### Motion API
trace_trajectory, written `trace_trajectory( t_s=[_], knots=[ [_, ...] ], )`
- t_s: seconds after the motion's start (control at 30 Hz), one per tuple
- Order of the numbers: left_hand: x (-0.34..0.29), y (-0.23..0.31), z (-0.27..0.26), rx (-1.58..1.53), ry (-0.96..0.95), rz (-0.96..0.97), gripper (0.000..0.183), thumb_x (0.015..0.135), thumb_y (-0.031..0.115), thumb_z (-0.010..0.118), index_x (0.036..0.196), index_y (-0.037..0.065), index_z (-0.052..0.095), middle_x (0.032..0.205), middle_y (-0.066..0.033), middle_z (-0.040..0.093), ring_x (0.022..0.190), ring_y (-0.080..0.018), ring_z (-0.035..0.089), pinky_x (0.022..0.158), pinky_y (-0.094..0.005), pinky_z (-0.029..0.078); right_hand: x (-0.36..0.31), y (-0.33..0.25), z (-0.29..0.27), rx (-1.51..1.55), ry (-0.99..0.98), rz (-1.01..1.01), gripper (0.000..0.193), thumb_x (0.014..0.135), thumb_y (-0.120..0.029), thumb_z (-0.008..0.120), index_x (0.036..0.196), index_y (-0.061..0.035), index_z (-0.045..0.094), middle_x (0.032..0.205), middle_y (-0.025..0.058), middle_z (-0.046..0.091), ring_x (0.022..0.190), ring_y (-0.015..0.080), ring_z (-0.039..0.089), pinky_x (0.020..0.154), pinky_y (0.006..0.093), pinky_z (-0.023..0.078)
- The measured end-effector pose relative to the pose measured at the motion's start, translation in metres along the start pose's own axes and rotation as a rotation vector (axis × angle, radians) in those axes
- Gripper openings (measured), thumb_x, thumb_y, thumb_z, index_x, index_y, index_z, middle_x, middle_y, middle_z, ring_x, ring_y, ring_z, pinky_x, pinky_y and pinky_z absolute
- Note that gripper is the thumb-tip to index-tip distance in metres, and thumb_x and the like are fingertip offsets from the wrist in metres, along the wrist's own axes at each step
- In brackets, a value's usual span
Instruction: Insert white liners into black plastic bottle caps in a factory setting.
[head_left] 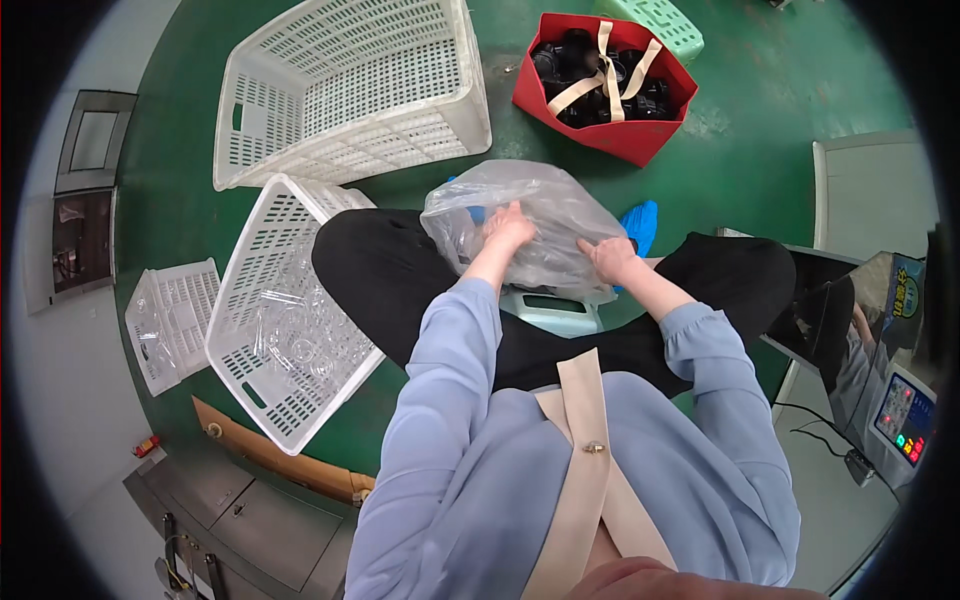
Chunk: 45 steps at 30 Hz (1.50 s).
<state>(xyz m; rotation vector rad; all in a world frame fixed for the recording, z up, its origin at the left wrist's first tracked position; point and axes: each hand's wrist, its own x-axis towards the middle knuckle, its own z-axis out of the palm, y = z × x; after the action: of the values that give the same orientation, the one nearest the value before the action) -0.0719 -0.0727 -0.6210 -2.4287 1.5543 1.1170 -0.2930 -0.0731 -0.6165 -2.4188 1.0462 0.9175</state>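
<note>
While you sit with your knees apart in the middle of the frame, both your hands are on a crumpled clear plastic bag that rests over your lap, just above a pale green plastic stool. Your left hand lies on the bag's middle with its fingers curled into the film, pinching a fold of it. Your right hand grips the bag's lower right edge, fingers pressed together around the plastic. Left of your left knee, a white perforated plastic basket stands tilted on the green floor and holds clear plastic pieces. A second, larger white perforated basket lies on its side in the upper left of the frame. A smaller white basket sits further left, near the edge. In the upper middle, well apart from your hands, a red fabric bag with beige straps holds black round parts.
</note>
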Motion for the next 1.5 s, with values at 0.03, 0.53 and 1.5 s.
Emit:
trace_trajectory(
  t_s=[0.03,0.53,1.5],
  knots=[
    [0.001,0.001,-0.002,0.050,0.012,-0.010,0.040,0.090,0.022,0.060,0.126,0.006,0.066,0.126,-0.0282,0.064,0.123,-0.0396,0.061,0.102,-0.0486,0.050,0.002,0.000,-0.001,-0.024,-0.118,0.012,0.060,0.084,-0.021,0.067,0.141,-0.0105,0.054,0.123,0.0121,0.067,0.112,0.0306,0.067,0.095,0.0412,0.054],
    [0.009,-0.006,0.006,-0.167,-0.367,-0.087,0.076,0.085,0.006,0.049,0.158,0.017,0.033,0.112,-0.0216,0.072,0.058,-0.0275,0.073,0.061,-0.0380,0.061,0.048,-0.046,-0.015,0.254,0.025,0.006,0.030,0.088,-0.016,0.059,0.114,-0.0075,0.072,0.106,0.0145,0.075,0.107,0.0335,0.069,0.093,0.0450,0.054],
    [0.006,-0.022,0.057,0.014,0.147,0.469,0.037,0.090,0.008,0.053,0.124,0.017,0.063,0.117,-0.0177,0.070,0.110,-0.0408,0.066,0.093,-0.0515,0.053,0.061,-0.005,0.045,0.481,0.431,0.294,0.042,0.084,-0.005,0.062,0.126,-0.0053,0.060,0.121,0.0217,0.062,0.116,0.0420,0.060,0.098,0.0493,0.050]
  ],
)
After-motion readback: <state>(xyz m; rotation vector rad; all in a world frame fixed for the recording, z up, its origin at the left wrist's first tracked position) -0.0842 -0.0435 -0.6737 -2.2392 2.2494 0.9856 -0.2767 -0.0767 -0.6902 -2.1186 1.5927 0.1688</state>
